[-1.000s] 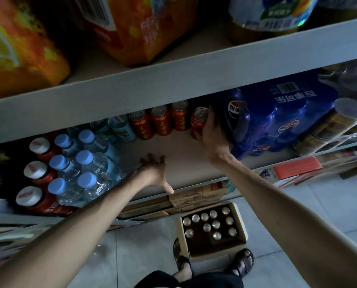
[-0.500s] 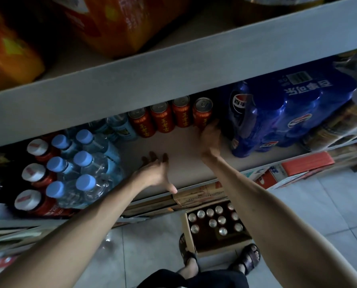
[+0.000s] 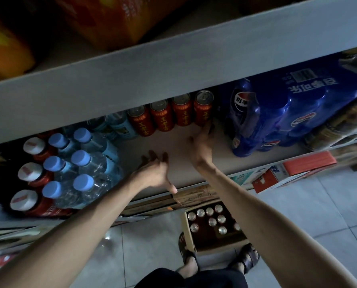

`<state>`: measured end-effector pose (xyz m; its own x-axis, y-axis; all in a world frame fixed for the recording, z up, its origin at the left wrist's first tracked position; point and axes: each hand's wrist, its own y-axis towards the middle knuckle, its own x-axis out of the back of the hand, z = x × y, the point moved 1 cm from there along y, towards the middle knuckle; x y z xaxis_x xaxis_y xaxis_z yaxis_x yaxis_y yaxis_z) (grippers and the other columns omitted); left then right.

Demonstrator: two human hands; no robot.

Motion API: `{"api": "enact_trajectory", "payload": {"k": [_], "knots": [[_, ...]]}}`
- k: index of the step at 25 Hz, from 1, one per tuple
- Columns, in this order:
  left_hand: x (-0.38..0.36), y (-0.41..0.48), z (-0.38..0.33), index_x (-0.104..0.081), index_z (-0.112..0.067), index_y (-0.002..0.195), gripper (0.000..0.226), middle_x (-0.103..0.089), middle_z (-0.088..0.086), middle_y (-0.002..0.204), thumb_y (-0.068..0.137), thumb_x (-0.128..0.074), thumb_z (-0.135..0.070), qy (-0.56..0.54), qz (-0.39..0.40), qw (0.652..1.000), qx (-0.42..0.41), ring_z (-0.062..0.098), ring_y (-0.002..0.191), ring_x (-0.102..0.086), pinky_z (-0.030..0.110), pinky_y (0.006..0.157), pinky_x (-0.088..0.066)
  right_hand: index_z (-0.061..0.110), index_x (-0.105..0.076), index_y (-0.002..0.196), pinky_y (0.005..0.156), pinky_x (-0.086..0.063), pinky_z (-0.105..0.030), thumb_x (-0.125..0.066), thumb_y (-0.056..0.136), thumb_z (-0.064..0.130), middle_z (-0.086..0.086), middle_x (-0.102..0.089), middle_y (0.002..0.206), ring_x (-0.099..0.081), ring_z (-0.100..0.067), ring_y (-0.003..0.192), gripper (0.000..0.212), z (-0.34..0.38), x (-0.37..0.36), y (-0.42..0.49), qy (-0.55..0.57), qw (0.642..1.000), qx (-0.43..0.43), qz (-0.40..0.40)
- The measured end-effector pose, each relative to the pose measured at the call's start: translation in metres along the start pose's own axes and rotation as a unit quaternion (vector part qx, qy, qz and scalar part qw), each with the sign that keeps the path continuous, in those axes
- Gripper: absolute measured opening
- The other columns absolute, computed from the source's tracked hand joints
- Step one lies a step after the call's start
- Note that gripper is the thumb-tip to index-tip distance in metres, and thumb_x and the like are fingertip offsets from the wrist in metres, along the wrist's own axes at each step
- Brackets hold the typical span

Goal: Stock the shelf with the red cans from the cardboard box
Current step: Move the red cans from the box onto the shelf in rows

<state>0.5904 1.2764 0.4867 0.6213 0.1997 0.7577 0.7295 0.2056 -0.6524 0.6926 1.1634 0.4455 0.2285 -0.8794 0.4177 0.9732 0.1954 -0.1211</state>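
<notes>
Four red cans (image 3: 170,114) sit in a row at the back of the shelf (image 3: 179,146), and more are down in the cardboard box (image 3: 211,227) on the floor. Right hand (image 3: 202,145) is empty, fingertips just by the rightmost can; left hand (image 3: 155,173) hovers over the shelf, fingers spread, holding nothing.

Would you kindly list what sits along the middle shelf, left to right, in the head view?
Red-capped bottles → blue-capped water bottles → four red cans → blue Pepsi pack → dark cans.
</notes>
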Motion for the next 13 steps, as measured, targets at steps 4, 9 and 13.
{"api": "enact_trajectory", "payload": {"k": [4,9,13], "knots": [[-0.004,0.003,0.001,0.004,-0.007,0.154,0.138,-0.011,0.044,0.149,0.059,-0.077,-0.067,0.005,0.005,1.0,0.005,0.053,0.14,-0.018,0.054,0.115,-0.024,0.013,0.014,0.156,0.084,-0.039,-0.027,-0.058,0.084,0.002,-0.017,-0.015,0.162,-0.051,-0.039,0.122,0.102,0.013,-0.004,-0.001,0.054,0.998,-0.012,0.028],[-0.006,0.005,0.003,0.012,-0.01,0.153,0.14,0.006,0.043,0.151,0.06,-0.073,-0.07,0.01,0.03,0.999,0.017,0.057,0.141,-0.005,0.055,0.115,-0.017,0.006,0.008,0.156,0.091,-0.032,-0.021,-0.06,0.085,0.002,-0.019,-0.011,0.163,-0.04,-0.035,0.134,0.098,0.019,-0.005,0.019,0.025,0.999,-0.033,0.023],[-0.004,0.006,0.003,0.012,-0.011,0.154,0.139,0.007,0.042,0.151,0.061,-0.074,-0.069,0.005,0.032,0.999,0.02,0.059,0.14,-0.008,0.056,0.115,-0.02,0.013,0.007,0.157,0.095,-0.022,-0.021,-0.059,0.083,0.002,-0.013,-0.004,0.165,-0.033,-0.032,0.139,0.1,0.011,-0.004,0.024,0.041,0.998,-0.03,0.042]]}}
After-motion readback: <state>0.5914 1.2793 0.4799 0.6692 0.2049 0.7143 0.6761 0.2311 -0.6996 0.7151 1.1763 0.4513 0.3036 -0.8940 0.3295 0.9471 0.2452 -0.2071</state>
